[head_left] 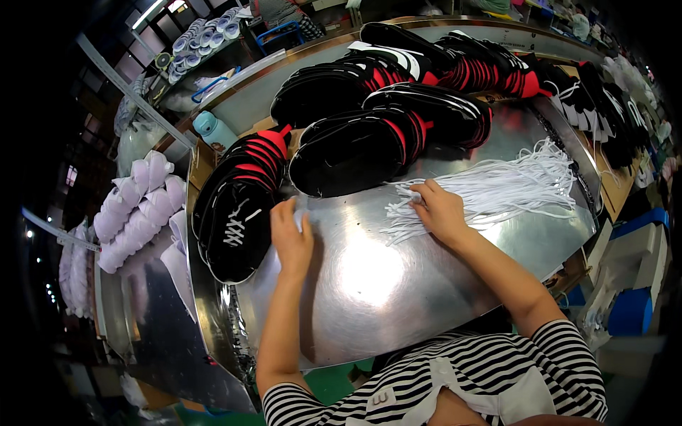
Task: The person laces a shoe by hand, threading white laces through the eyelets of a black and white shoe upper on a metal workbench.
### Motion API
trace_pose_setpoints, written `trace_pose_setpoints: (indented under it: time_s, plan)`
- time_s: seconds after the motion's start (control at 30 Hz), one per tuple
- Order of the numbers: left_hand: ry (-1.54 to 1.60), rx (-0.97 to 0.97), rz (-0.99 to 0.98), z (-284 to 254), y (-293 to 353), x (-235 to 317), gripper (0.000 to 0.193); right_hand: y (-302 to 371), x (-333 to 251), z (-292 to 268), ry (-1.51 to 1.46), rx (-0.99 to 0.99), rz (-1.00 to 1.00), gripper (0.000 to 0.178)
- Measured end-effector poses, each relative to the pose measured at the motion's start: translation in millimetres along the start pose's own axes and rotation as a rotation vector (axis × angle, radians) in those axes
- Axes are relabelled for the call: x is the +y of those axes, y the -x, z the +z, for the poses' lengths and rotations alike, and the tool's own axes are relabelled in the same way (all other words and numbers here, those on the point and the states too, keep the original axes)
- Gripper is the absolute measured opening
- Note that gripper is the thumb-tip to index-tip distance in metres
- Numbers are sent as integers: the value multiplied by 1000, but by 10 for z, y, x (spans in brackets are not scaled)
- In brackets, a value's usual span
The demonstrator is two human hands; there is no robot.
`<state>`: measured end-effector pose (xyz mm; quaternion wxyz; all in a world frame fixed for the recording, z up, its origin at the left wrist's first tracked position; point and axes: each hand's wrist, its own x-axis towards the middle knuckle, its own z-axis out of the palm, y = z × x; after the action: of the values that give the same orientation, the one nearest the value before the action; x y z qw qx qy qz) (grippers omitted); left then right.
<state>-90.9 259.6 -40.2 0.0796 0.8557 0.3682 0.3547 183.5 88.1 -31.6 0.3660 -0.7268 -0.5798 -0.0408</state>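
Note:
A bundle of white shoelaces [511, 186] lies across the right half of a shiny metal tabletop, its loose ends fanned toward the middle. My right hand [440, 211] is at those ends, thumb and fingers pinching some of the laces. Beside the left stack of black and red shoe uppers [238, 202], my left hand [290, 234] is raised with its thumb apart from the fingers; a pale patch shows between them, too blurred to name. The top upper of that stack has a white lace [234, 228] crisscrossed on its front.
More stacked black and red uppers [348, 153] fill the table's far side, below a raised metal ledge [320, 60]. A light blue bottle [213, 129] stands at the back left. White rolled pieces [142, 206] sit on the left side table. Further black uppers [604, 106] lie at the right.

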Motion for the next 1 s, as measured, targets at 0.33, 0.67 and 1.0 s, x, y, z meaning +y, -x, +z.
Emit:
trace_pose_setpoints:
  time_s: [0.33, 0.67, 1.0]
  plan:
    - [201, 259, -479, 336, -368, -135, 24, -134, -4, 33, -103, -38, -40, 10]
    - [134, 27, 176, -855, 932, 1994, 32, 140, 57, 217, -65, -111, -63, 10]
    - [303, -210, 293, -228, 1317, 2081, 33, -34, -1072, -1387, -857, -212, -88, 10]
